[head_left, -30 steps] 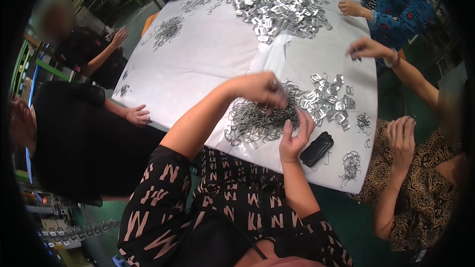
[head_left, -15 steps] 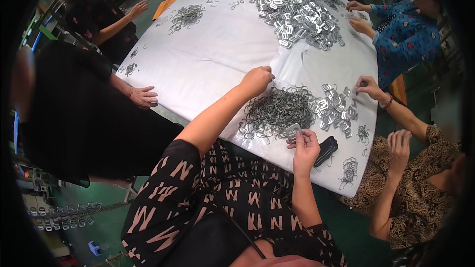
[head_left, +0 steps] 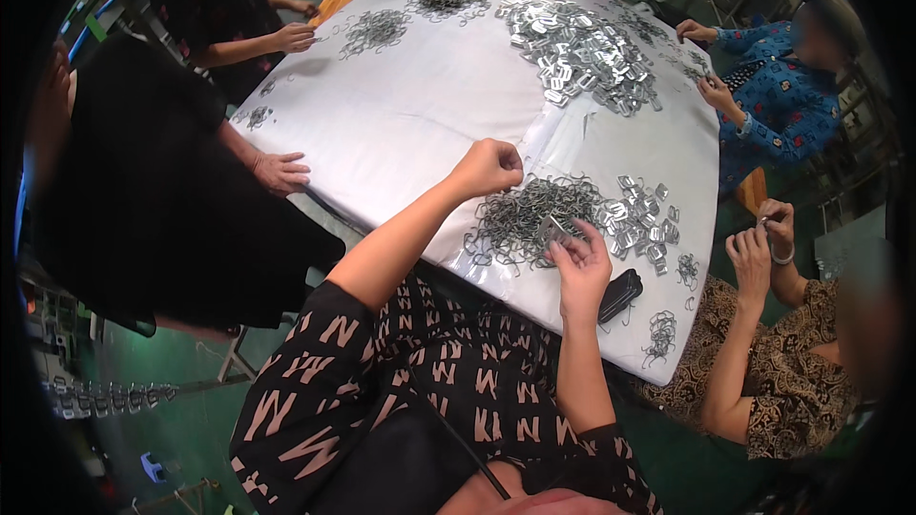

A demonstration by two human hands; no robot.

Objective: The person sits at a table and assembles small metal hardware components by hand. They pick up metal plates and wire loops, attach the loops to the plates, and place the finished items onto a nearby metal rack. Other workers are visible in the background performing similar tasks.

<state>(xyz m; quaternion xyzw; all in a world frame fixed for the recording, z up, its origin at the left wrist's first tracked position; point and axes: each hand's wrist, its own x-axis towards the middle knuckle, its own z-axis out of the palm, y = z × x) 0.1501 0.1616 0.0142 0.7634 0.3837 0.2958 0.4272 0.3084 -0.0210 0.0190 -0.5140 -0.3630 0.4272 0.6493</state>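
My left hand is closed in a pinch above the far left edge of a pile of thin wire hooks. Whatever its fingers may hold is too small to make out. Over the near side of that pile, my right hand grips a flat silver metal buckle between thumb and fingers. Just right of the hooks lies a smaller heap of similar slotted buckles. A dark, oblong case-like object rests on the table beside my right wrist.
A large heap of buckles covers the far part of the white-covered table. More hook piles lie around it. Co-workers surround the table; one's hand rests on the left edge, another's hands are raised at right.
My left hand has moved slightly down and left. The buckle in my right hand has tilted and shifted left. The right-hand co-worker's far hand has left the table and met the other hand.
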